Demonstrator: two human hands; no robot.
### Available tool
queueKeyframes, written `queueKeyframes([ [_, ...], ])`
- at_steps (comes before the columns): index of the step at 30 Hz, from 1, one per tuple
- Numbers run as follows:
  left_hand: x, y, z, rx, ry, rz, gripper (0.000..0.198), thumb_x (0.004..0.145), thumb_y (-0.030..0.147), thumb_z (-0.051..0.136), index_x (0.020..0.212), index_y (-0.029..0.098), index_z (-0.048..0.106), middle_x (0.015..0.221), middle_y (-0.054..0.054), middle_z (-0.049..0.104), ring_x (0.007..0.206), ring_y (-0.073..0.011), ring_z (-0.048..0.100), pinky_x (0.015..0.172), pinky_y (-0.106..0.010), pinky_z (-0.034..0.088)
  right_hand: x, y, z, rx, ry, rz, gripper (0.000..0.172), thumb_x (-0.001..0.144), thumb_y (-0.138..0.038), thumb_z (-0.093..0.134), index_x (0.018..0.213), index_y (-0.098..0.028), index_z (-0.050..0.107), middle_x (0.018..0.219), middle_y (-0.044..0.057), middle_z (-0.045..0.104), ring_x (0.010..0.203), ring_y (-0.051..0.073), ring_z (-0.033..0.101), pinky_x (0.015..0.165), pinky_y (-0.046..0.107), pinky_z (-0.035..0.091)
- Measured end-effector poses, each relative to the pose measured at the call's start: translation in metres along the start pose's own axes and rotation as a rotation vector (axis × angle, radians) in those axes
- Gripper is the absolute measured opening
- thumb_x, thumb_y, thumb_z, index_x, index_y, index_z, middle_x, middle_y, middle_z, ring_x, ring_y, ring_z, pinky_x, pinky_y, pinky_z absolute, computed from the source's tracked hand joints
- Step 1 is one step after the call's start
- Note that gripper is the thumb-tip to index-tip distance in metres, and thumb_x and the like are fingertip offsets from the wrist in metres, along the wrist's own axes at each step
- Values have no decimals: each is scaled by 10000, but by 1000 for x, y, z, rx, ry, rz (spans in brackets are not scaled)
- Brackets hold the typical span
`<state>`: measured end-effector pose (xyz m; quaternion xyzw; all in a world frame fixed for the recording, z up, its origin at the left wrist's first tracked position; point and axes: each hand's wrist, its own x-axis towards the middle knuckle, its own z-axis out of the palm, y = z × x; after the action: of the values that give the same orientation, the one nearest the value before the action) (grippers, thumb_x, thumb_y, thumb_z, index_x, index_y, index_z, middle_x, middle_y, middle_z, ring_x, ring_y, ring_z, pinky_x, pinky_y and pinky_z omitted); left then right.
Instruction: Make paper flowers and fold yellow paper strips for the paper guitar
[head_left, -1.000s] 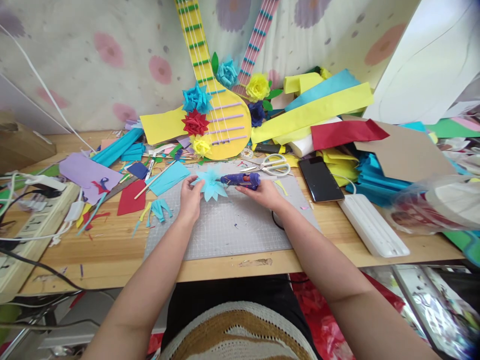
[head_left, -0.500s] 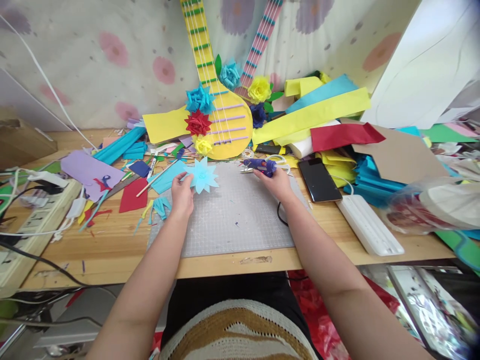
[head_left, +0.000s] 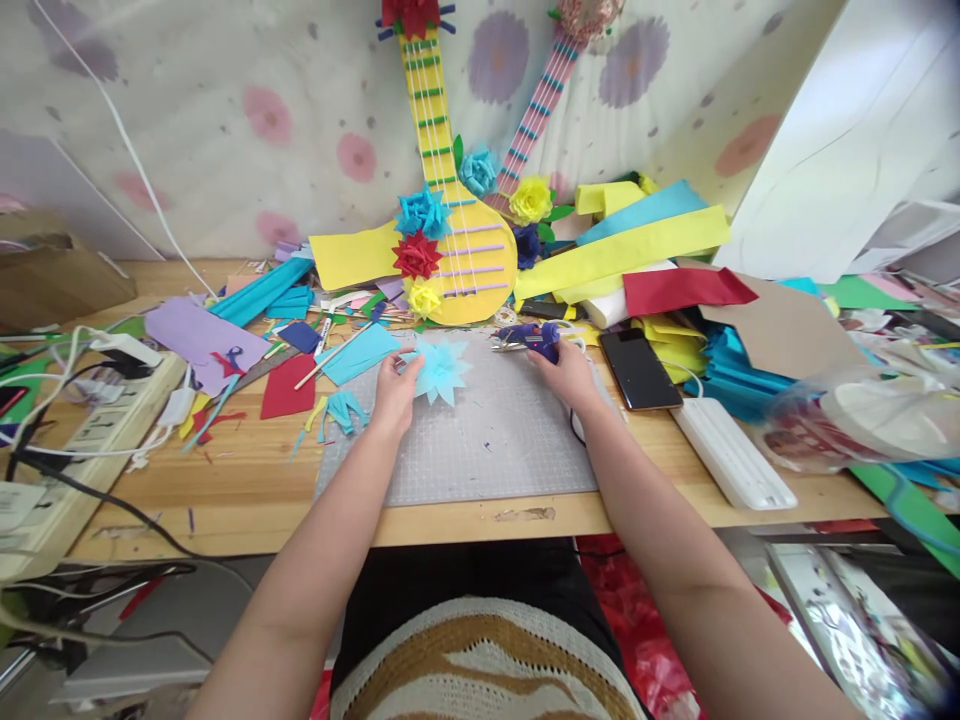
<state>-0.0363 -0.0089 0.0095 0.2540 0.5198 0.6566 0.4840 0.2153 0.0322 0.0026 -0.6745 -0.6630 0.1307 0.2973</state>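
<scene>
My left hand (head_left: 395, 393) pinches the edge of a light blue paper flower (head_left: 441, 368) and holds it just above the grey cutting mat (head_left: 480, 450). My right hand (head_left: 568, 373) is wrapped round a blue glue gun (head_left: 534, 338) at the mat's far right corner, its nozzle pointing left. The gun lies over a pair of scissors whose white handles barely show. A yellow paper guitar (head_left: 469, 262) with blue, red and yellow paper flowers leans against the wall just behind.
A black phone (head_left: 638, 368) and a white power strip (head_left: 731, 453) lie right of the mat. Piles of yellow, red and blue paper (head_left: 660, 250) crowd the back right. Paper scraps, a purple sheet (head_left: 199, 335) and cables with another power strip (head_left: 97, 420) fill the left.
My right hand has carried the glue gun away from the flower to the mat's far right corner. My left hand has turned the flower face up and kept hold of it.
</scene>
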Motion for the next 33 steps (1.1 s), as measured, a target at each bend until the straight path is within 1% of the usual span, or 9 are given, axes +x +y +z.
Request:
queueKeyframes([
  [4, 3, -2, -2, 18, 22, 36, 355, 558, 264, 711, 862, 180, 549, 776, 13, 553, 678, -102, 566, 614, -220, 444, 4, -3, 3, 8, 48, 45, 417, 788, -428, 536, 1047, -105, 582, 985, 170, 624, 919, 284, 556, 767, 369, 414],
  [9, 2, -1, -2, 30, -5, -5, 351, 558, 238, 718, 859, 179, 548, 763, 17, 552, 661, -96, 565, 599, -212, 445, 5, 5, 9, -179, 80, 18, 430, 798, -477, 512, 988, -95, 568, 996, 200, 596, 984, 311, 502, 842, 415, 369],
  [14, -11, 7, 5, -16, -64, -104, 371, 539, 223, 716, 866, 167, 550, 723, 32, 541, 594, -82, 542, 551, -203, 426, -14, -1, -1, -257, 263, -88, 372, 754, -478, 546, 883, -132, 497, 907, 164, 566, 912, 297, 486, 846, 459, 343],
  [16, -16, 10, 7, -33, -81, -148, 383, 530, 215, 720, 870, 165, 550, 707, 35, 551, 570, -84, 542, 528, -203, 419, -25, -12, -7, -220, 269, -107, 299, 751, -450, 539, 814, -170, 458, 841, 129, 553, 866, 279, 491, 822, 451, 355],
  [18, -18, 13, 7, -51, -89, -190, 373, 535, 204, 717, 866, 164, 549, 679, 37, 560, 546, -85, 539, 510, -202, 414, -33, -27, -10, -121, 197, -88, 256, 742, -428, 539, 749, -201, 421, 785, 91, 545, 826, 251, 499, 790, 416, 376],
  [21, -11, 17, 4, -64, -81, -249, 325, 571, 190, 691, 864, 168, 553, 641, 40, 569, 519, -86, 532, 489, -203, 413, -29, -52, -3, 167, -18, 22, 284, 727, -467, 543, 734, -210, 424, 745, 46, 550, 754, 201, 525, 730, 357, 413],
  [25, 10, 30, -4, -44, -40, -276, 283, 600, 169, 665, 860, 171, 554, 627, 36, 587, 513, -95, 542, 486, -210, 425, 4, -79, 24, 668, -198, 171, 288, 762, -446, 479, 903, -196, 499, 952, 70, 598, 880, 178, 577, 795, 330, 452],
  [28, 23, 45, -9, 8, -46, -260, 285, 604, 154, 662, 867, 168, 553, 619, 36, 592, 500, -98, 543, 488, -214, 428, 29, -95, 45, 869, -212, 311, 277, 771, -366, 459, 973, -182, 510, 1132, 110, 571, 1032, 188, 565, 871, 320, 455],
  [33, 31, 59, -15, 123, -47, -283, 299, 641, 140, 640, 926, 164, 552, 623, 33, 597, 489, -95, 540, 486, -209, 424, 47, -109, 62, 896, -140, 380, 411, 787, -355, 452, 1152, -167, 484, 1294, 156, 501, 1151, 233, 524, 964, 365, 425],
])
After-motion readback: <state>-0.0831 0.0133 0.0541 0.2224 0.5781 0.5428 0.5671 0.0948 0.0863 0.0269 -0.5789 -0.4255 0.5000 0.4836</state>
